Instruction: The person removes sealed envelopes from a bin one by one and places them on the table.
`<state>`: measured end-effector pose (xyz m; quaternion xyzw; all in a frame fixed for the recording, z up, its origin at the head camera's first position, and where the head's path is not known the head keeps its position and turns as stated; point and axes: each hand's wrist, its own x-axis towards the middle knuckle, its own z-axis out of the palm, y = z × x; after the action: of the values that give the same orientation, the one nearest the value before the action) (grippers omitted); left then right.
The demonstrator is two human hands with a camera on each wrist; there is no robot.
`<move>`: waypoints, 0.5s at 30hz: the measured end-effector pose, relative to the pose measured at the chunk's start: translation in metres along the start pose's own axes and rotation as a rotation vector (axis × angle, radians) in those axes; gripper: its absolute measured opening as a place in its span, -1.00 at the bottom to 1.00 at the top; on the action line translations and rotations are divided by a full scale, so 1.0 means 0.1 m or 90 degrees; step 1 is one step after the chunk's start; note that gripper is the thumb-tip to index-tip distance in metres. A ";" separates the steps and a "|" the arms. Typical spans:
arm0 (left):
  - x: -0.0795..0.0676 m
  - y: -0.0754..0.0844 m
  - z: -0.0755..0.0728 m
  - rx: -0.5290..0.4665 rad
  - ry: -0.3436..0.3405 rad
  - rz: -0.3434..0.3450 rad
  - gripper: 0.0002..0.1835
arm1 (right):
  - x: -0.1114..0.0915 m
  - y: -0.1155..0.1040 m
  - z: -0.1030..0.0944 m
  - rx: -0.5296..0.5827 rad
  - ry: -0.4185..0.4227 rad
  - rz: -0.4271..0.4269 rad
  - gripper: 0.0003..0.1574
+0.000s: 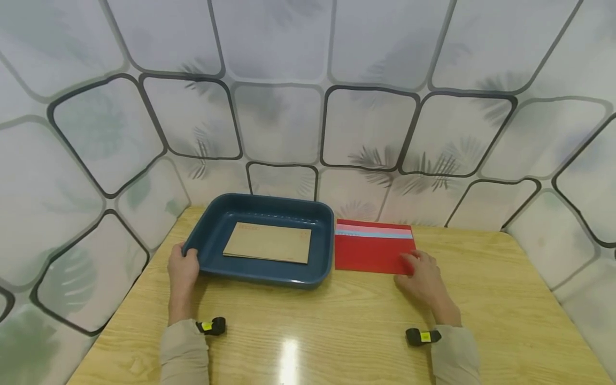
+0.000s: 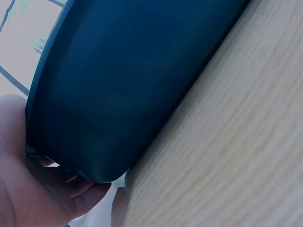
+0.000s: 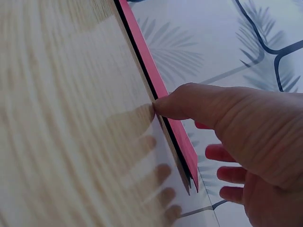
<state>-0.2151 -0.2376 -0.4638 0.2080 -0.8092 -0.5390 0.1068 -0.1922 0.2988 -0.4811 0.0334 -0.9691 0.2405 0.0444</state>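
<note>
A dark blue tray [image 1: 321,235] with rounded corners sits at the left of the table. In it lie tan envelopes [image 1: 269,243], stacked slightly out of line. My left hand [image 1: 184,267] grips the tray's near left corner, thumb at the rim, fingers beneath it in the left wrist view. To the right of the tray is a red envelope [image 1: 370,256], with pink and light blue paper strips showing along its far side. My right hand [image 1: 423,278] is at its near right corner; in the right wrist view the thumb [image 3: 175,105] touches the edge while the other fingers curve above.
The light wood table [image 1: 356,331] extends toward me and to the right. A patterned fabric wall [image 1: 284,123] encloses the back and both sides. Black straps with small devices [image 1: 212,326] are on both wrists.
</note>
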 end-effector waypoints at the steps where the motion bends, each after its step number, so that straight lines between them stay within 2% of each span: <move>1: 0.00 0.00 0.00 0.001 0.000 -0.001 -0.46 | 0.00 0.00 0.00 -0.001 -0.002 0.015 -0.21; 6: 0.01 -0.03 0.00 0.002 0.003 0.001 -0.47 | -0.04 0.02 -0.03 -0.004 -0.027 0.082 -0.02; 15: 0.04 -0.05 0.00 0.003 0.008 0.008 -0.47 | -0.11 0.06 -0.06 0.009 -0.046 0.081 -0.11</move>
<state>-0.2176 -0.2404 -0.4684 0.2067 -0.8111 -0.5349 0.1151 -0.1814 0.3074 -0.4793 -0.0193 -0.9685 0.2480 -0.0064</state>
